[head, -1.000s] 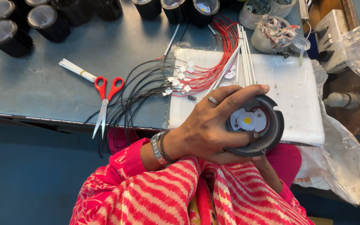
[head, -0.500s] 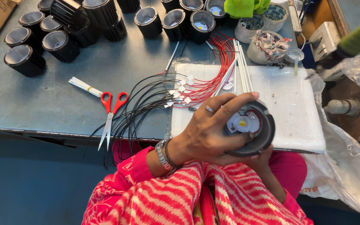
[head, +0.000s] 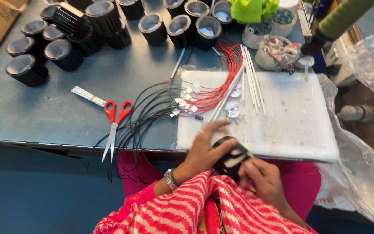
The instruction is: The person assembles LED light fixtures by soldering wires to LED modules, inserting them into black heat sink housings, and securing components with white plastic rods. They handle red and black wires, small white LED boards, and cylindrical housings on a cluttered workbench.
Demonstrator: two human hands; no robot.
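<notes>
Head view: left hand [head: 204, 149] curled over the top of a black finned lamp housing [head: 232, 157], right hand [head: 262, 177] gripping it from below, both blurred, held at the near table edge before the white foam pad [head: 299, 125]. Red-handled scissors [head: 114, 123] lie left.

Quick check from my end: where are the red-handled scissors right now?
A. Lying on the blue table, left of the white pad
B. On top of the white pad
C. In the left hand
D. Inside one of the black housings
A: the red-handled scissors lie untouched on the blue table, left of the white pad, while both hands grip a black housing.
</notes>
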